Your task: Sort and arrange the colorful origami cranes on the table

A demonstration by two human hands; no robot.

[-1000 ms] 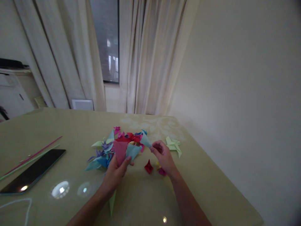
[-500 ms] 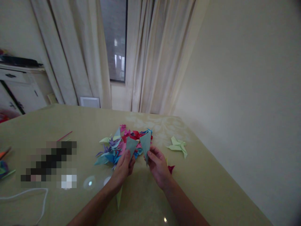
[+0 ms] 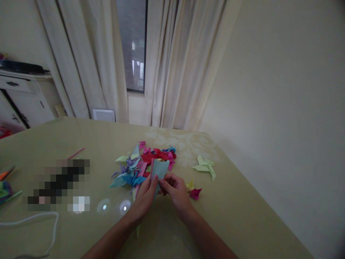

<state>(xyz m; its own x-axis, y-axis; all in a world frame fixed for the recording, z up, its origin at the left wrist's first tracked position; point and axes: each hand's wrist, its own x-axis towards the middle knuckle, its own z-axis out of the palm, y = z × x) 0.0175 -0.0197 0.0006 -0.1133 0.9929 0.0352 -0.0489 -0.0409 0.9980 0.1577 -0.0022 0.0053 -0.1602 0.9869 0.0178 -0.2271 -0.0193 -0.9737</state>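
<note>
Both hands meet over the table's middle. My left hand [image 3: 145, 196] and my right hand [image 3: 175, 190] pinch the same folded light-blue paper cone [image 3: 159, 172], fingers closed on it. A pink folded strip [image 3: 142, 171] shows beside my left fingers. Just beyond lies a pile of coloured folded paper pieces [image 3: 142, 162] in blue, purple, red and pink. A small yellow piece [image 3: 190, 185] and a magenta piece [image 3: 195, 193] lie right of my right hand.
A pale green folded figure [image 3: 205, 166] lies to the right on the olive table [image 3: 242, 216]. A blurred dark object [image 3: 58, 180], a pink stick [image 3: 76, 153] and a white cable [image 3: 43, 219] lie left. Curtains and a window stand behind; a wall is at the right.
The two blue cones held apart, one in each hand, have come together; both hands now close on one blue piece low over the table. The red piece by my right wrist now shows clear.
</note>
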